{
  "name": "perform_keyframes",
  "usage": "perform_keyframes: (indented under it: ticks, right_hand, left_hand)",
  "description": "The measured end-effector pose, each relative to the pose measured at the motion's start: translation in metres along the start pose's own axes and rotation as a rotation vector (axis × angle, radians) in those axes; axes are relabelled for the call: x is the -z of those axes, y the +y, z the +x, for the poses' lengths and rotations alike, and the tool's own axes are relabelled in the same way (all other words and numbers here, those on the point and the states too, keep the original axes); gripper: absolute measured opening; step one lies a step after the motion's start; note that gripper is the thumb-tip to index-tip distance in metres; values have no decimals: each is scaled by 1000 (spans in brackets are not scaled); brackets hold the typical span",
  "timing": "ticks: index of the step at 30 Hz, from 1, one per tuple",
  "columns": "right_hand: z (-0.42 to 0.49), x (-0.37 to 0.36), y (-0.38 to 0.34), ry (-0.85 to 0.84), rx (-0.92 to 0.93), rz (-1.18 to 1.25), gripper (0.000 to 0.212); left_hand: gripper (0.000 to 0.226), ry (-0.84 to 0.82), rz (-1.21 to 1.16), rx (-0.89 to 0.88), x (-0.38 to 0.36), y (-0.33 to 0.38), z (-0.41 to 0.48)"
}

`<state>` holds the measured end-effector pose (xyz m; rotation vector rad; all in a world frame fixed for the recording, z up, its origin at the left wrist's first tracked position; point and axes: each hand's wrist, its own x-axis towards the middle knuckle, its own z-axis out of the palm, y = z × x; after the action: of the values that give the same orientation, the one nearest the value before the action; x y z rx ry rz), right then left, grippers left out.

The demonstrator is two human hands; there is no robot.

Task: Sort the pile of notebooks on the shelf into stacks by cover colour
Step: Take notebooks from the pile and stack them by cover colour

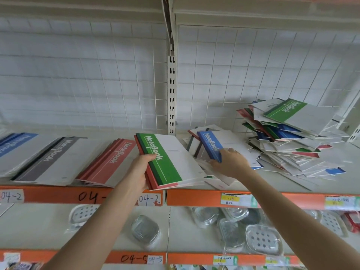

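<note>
green up top on the left, blue nipped on the right

grips a thin bundle (155, 183) with the left hand (139, 172), thumb pressed on the top cover, fingers curled underneath. tops it with a green notebook (167, 158): pale grey-white cover, broad green band down the spine side, white "notebook" lettering along that band, a thin white line beside it. shows red edges beneath the green one. holds it low over the front of the shelf (331, 184), just right of the red stack (109, 162), near end jutting past the orange edge strip. runs its long axis away from the body, far end swung to the left, spine band on the left side.

over to the right hand (229, 162): pinches the near end of a blue notebook (211, 146) at its spine band, fingers curled round it. same pale cover, same lettering, blue band this time. lies on a loose scatter of notebooks at the foot of the pile (292, 137), long axis pointing away and a touch left, roughly in line with the green one.

heaps up further right against the wire-grid back: a slumped, tilted pile, red, green and blue bands mixed, a green-banded one askew on top.

lines up three sorted stacks along the left of the shelf: red, then the grey stack (50, 158), then the blue stack (11, 147) at the far left, bands slanting the other way, far ends to the right.
</note>
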<state>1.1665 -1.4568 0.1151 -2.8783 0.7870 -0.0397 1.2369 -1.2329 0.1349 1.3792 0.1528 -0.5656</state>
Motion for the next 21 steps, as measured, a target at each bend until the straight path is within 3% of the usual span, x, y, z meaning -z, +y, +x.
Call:
perform_keyframes:
  ticks: [3,9,14,21]
  right_hand:
    - [0,-1,-1,-4,23,-86,52]
    - [-2,12,-1,-13,115,-214,30]
    - [-8,15,4,-41,132,-275,43]
    - [-15,16,-6,31,257,-351,30]
  left_hand:
    - [34,-22,-7,1,-1,-5,1]
    - [34,-13,-19,-29,-3,-8,3]
    - [33,-21,-18,-31,-4,-8,4]
    - [32,-41,-4,-45,-6,-6,-1]
